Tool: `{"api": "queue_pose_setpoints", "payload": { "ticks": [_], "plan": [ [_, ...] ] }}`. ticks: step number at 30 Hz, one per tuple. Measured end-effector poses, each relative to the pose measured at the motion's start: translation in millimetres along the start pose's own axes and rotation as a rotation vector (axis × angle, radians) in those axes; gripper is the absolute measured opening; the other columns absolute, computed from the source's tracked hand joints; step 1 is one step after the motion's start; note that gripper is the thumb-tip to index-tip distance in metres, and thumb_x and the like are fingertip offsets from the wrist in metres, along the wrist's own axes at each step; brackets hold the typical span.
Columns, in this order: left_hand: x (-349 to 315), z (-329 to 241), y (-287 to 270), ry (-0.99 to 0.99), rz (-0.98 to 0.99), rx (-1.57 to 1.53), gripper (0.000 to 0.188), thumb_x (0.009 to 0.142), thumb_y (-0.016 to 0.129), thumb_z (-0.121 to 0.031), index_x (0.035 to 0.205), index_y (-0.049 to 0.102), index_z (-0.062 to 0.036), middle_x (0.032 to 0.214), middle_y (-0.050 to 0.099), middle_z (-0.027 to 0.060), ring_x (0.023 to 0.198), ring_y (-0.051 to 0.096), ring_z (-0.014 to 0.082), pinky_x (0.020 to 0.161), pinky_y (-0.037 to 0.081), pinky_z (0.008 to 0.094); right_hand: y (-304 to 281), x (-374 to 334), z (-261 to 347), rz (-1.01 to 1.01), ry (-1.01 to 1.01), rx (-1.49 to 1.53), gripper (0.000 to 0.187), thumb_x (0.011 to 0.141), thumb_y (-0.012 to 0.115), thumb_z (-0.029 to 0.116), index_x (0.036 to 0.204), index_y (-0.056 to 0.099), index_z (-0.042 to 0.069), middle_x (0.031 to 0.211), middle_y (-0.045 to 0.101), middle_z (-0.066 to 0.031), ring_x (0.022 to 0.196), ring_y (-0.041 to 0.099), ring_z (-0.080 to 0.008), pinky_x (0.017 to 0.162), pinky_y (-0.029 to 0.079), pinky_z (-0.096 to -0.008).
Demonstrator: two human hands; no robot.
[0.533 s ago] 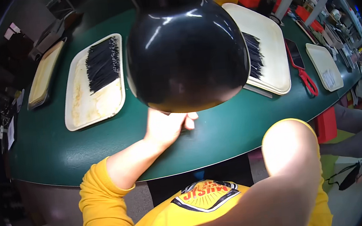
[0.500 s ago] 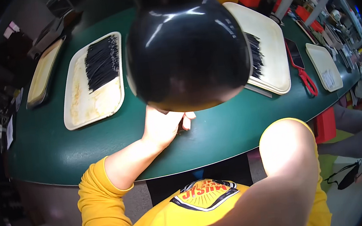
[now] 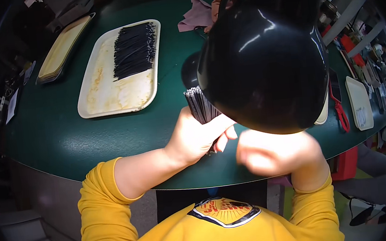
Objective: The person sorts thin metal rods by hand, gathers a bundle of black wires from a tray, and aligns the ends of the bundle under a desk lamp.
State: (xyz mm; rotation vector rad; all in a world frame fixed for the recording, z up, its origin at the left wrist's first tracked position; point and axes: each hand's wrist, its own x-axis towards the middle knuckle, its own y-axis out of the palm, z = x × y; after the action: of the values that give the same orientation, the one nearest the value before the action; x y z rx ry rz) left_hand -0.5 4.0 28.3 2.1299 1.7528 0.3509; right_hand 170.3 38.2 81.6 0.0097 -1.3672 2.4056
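A bundle of thin black wires (image 3: 199, 103) with silvery tips stands tilted in my left hand (image 3: 190, 139), whose fingers are closed round it. Some lower ends show beneath the fingers. Just to the right, close to the table's front edge, is my right hand (image 3: 279, 151). It is smeared by motion, with the fingers seemingly curled, and whether it holds anything cannot be seen. A black lamp head (image 3: 262, 67) hangs over both hands and covers part of the right one. On the left, a cream tray (image 3: 91, 104) carries a row of similar black wires (image 3: 135, 51).
Stacked cream trays (image 3: 63, 49) stand far left on the green table (image 3: 56, 147). Crumpled cloths (image 3: 196, 15) lie at the back. To the right are a red-handled tool (image 3: 341, 118) and a small tray (image 3: 359, 100) with thin pale pieces. The lamp hides most of another tray (image 3: 323, 113).
My right arm, earlier raised close to the camera, has come down beside my left hand. The view has shifted, so the lamp appears farther right and the wire bundle now shows.
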Motion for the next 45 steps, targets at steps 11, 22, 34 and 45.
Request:
{"api": "queue_pose_setpoints", "payload": {
  "ticks": [11, 22, 34, 45],
  "plan": [
    [-2, -5, 3, -0.227, 0.227, 0.002, 0.01, 0.076, 0.051, -0.004, 0.069, 0.054, 0.0027, 0.059, 0.054, 0.0073, 0.043, 0.049, 0.0096, 0.038, 0.038, 0.0182, 29, -8, -73, -0.425, 0.185, 0.864, 0.031, 0.068, 0.061, 0.006, 0.096, 0.051, -0.001, 0.083, 0.057, -0.0112, 0.075, 0.056, -0.0219, 0.068, 0.046, -0.03],
    [-5, 1, -8, -0.163, 0.202, -0.298, 0.013, 0.071, 0.058, -0.002, 0.08, 0.049, 0.0013, 0.058, 0.05, 0.0067, 0.043, 0.047, 0.011, 0.037, 0.038, 0.0196, 37, 10, -52, -0.561, 0.046, 0.712, 0.032, 0.068, 0.06, 0.006, 0.098, 0.051, -0.001, 0.086, 0.056, -0.011, 0.077, 0.056, -0.0214, 0.069, 0.045, -0.0297],
    [-10, -1, -5, -0.297, 0.142, -0.215, 0.007, 0.073, 0.055, -0.003, 0.076, 0.052, 0.0027, 0.057, 0.051, 0.0091, 0.04, 0.049, 0.0133, 0.035, 0.038, 0.0206, 32, 6, -53, -0.647, 0.016, 0.766, 0.033, 0.069, 0.06, 0.005, 0.099, 0.05, -0.001, 0.088, 0.056, -0.0109, 0.079, 0.055, -0.0208, 0.07, 0.045, -0.0294],
    [-11, -11, -1, -0.443, 0.26, -0.385, 0.008, 0.076, 0.054, -0.005, 0.079, 0.053, 0.002, 0.061, 0.053, 0.0099, 0.044, 0.051, 0.0132, 0.038, 0.041, 0.0218, 31, 2, -48, -0.619, 0.005, 0.774, 0.033, 0.069, 0.059, 0.005, 0.1, 0.049, -0.001, 0.09, 0.055, -0.0108, 0.081, 0.055, -0.0203, 0.072, 0.044, -0.0291]
  ]
}}
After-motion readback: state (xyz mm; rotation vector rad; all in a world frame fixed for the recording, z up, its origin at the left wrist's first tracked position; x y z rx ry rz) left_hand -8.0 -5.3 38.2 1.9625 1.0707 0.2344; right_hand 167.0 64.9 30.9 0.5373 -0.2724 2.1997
